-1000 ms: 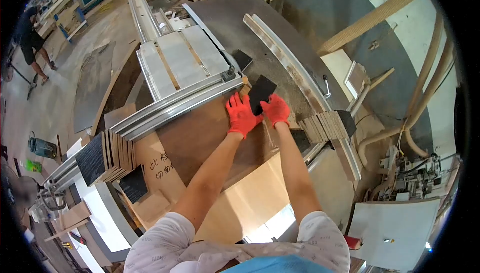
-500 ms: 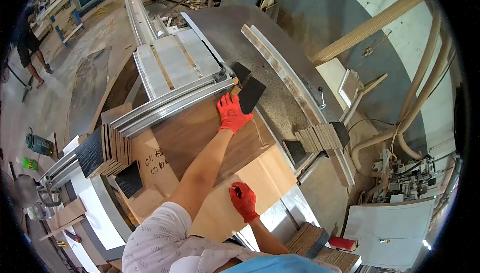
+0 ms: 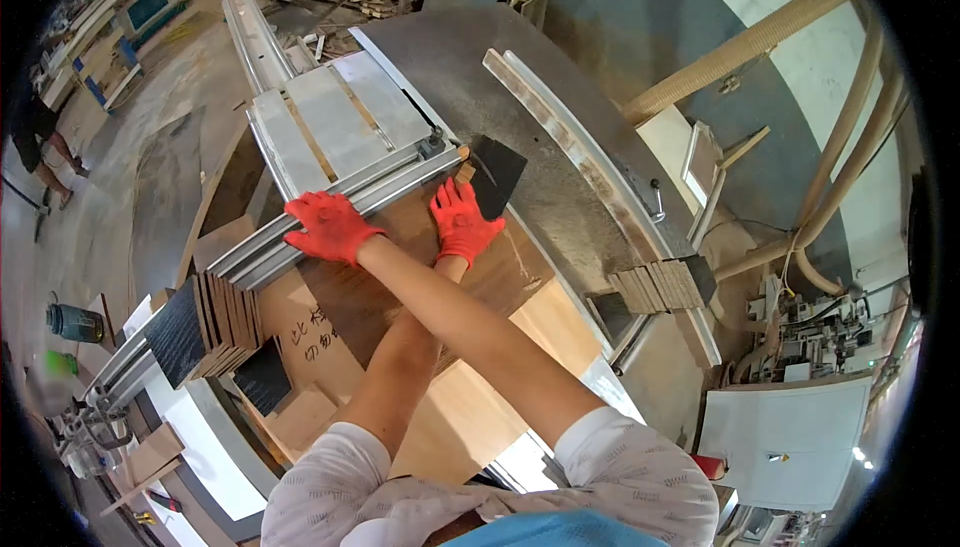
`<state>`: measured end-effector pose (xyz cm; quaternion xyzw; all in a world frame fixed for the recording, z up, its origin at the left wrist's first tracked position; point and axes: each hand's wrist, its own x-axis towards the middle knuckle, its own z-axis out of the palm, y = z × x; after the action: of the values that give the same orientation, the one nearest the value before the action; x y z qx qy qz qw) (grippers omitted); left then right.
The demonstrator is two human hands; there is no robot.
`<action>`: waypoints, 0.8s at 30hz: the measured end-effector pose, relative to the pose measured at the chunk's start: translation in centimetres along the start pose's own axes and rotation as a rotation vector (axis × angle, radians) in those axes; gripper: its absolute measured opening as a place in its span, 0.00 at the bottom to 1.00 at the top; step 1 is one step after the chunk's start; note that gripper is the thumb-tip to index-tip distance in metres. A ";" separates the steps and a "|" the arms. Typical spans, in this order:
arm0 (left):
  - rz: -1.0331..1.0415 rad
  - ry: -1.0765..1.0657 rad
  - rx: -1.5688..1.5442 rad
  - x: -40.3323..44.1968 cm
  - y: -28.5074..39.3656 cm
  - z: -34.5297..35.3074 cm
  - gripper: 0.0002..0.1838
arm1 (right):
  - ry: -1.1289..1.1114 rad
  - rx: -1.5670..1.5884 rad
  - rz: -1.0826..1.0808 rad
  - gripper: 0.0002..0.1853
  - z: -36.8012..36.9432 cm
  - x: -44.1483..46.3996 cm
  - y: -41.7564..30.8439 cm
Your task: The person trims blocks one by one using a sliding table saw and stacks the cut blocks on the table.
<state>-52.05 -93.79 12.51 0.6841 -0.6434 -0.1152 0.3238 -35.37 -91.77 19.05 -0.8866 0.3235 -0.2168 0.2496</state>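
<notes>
My left hand [image 3: 465, 224], in a red glove, lies flat with fingers stretched on a brown wood board [image 3: 400, 232]. Its fingertips are beside a small wood block [image 3: 465, 173] and a black panel piece [image 3: 497, 175] at the end of the aluminium fence [image 3: 385, 183]. Crossing over my left forearm, my right arm reaches to the left. My right hand [image 3: 332, 228], also red-gloved, rests spread over the fence; some fingertips are hard to make out. Under the brown board is a paler sheet [image 3: 570, 332] with handwriting on its left part.
A stack of black-faced pieces [image 3: 225, 312] stands by the fence's left part. Another stack [image 3: 660, 285] sits right of the long rail [image 3: 575, 147]. The sliding table [image 3: 345, 122] lies beyond the fence. A person [image 3: 40, 142] stands at the far left.
My right hand has moved up and left from over the pale sheet, across my left arm, onto the fence. My left hand stays near the block. The view has shifted slightly.
</notes>
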 end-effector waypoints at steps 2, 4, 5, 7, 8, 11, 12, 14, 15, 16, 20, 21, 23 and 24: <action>0.010 0.009 -0.005 0.8 -0.3 -0.2 0.55 | 0.000 -0.151 0.007 0.29 3.0 2.3 1.9; 0.007 -0.001 -0.014 1.2 -0.6 -0.2 0.54 | -0.023 -0.297 0.051 0.32 4.8 3.3 3.0; 0.007 -0.007 -0.021 1.4 -0.6 -0.1 0.54 | -0.058 -0.291 0.075 0.33 4.8 3.6 3.2; 0.000 0.000 -0.013 1.6 -0.7 0.1 0.54 | -0.133 -0.279 0.125 0.35 4.5 4.1 3.2; -0.006 0.007 -0.011 1.9 -0.7 0.3 0.54 | -0.134 -0.292 0.140 0.36 4.2 4.4 3.1; 0.007 0.029 -0.030 2.2 -0.9 0.4 0.54 | -0.134 -0.295 0.182 0.37 4.1 4.7 2.5; 0.003 0.021 -0.029 2.3 -0.9 0.4 0.54 | -0.133 -0.304 0.184 0.37 4.0 4.7 2.3; -0.002 0.006 -0.026 2.6 -0.8 0.3 0.54 | -0.127 -0.324 0.189 0.37 3.8 4.7 2.0; 0.002 0.009 -0.021 3.0 -0.9 0.3 0.54 | -0.123 -0.321 0.186 0.36 3.8 4.9 2.1; 0.007 0.012 -0.016 3.0 -1.1 0.5 0.54 | -0.118 -0.319 0.183 0.36 3.9 4.9 2.2; 0.024 0.047 -0.029 3.4 -1.7 1.3 0.53 | -0.115 -0.284 0.059 0.30 3.4 4.9 3.9; 0.015 0.037 -0.029 3.5 -1.8 1.5 0.54 | -0.012 -0.183 -0.032 0.24 2.9 4.4 5.0; -0.017 0.017 -0.036 3.6 -2.0 2.2 0.54 | 0.170 -0.202 -0.208 0.19 -2.1 3.9 8.5; 0.007 0.042 -0.061 3.5 -2.2 2.7 0.54 | 0.204 0.003 -0.068 0.17 -6.5 3.6 10.4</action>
<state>-51.32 -98.01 9.99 0.6739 -0.6350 -0.1192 0.3583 -41.19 -103.12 18.85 -0.8701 0.3164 -0.3147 0.2092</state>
